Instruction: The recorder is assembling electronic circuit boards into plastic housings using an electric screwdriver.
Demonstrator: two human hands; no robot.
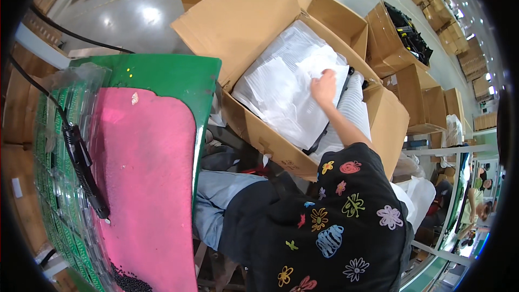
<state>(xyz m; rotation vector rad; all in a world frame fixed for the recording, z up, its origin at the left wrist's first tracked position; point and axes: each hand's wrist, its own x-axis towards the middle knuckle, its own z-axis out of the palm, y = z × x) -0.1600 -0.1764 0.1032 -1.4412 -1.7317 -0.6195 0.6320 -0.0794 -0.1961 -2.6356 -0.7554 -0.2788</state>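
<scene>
My right hand (324,87) reaches forward into a large open cardboard box (243,21) on the floor. Its fingers curl over the edge of a white sheet (281,84) on top of a stack of white packing sheets in the box. A black strip (324,130) lies beside the stack, next to a ribbed white sleeve (354,108). My arm comes out of a black sleeve printed with coloured flowers (346,216). My left hand is hidden from the camera.
At my left is a green table (167,73) with a pink foam mat (146,173), a black tool on a cable (81,162) and trays of green circuit boards (51,146). More open cardboard boxes (400,38) stand at the right. Another person (476,205) works at the far right.
</scene>
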